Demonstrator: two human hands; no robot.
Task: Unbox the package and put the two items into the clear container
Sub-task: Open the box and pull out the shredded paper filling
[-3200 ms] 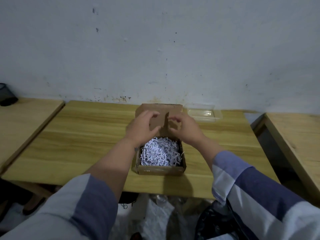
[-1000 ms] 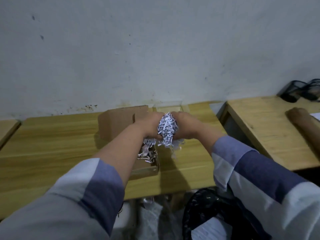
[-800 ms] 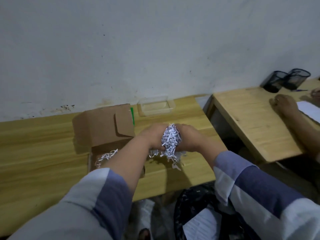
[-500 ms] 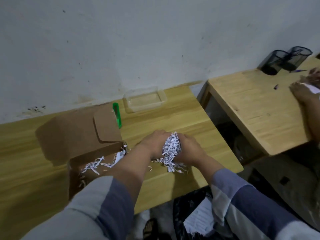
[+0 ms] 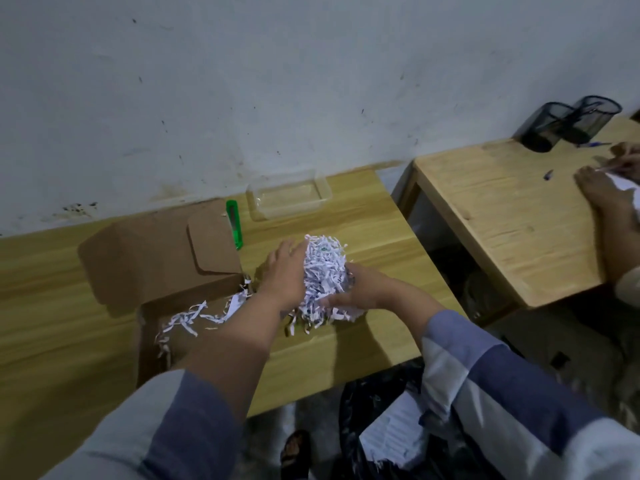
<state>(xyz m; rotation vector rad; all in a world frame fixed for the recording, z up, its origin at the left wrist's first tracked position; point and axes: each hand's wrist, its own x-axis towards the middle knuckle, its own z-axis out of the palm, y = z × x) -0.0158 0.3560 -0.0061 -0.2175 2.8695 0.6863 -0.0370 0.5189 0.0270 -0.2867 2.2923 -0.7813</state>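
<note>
An open brown cardboard box (image 5: pixel 152 271) lies on the wooden table (image 5: pixel 374 230), lid flapped back, a few white paper strips (image 5: pixel 194 315) left at its rim. My left hand (image 5: pixel 285 271) and my right hand (image 5: pixel 360 289) press a wad of white shredded paper (image 5: pixel 323 271) between them, just right of the box and low over the table. The clear container (image 5: pixel 289 195) stands empty at the back by the wall. What else the box holds is hidden by my left forearm.
A green utility knife (image 5: pixel 233 225) lies between box lid and container. A black bag (image 5: pixel 388 427) with white paper hangs below the table's front edge. A second table (image 5: pixel 502 209) at right holds two black mesh cups (image 5: pixel 568 126) and another person's hands (image 5: pixel 602 192).
Both hands lifted the shredded paper out of the box and carried it rightward over the table; the wad now bulges looser and my left fingers have spread. The view swung right.
</note>
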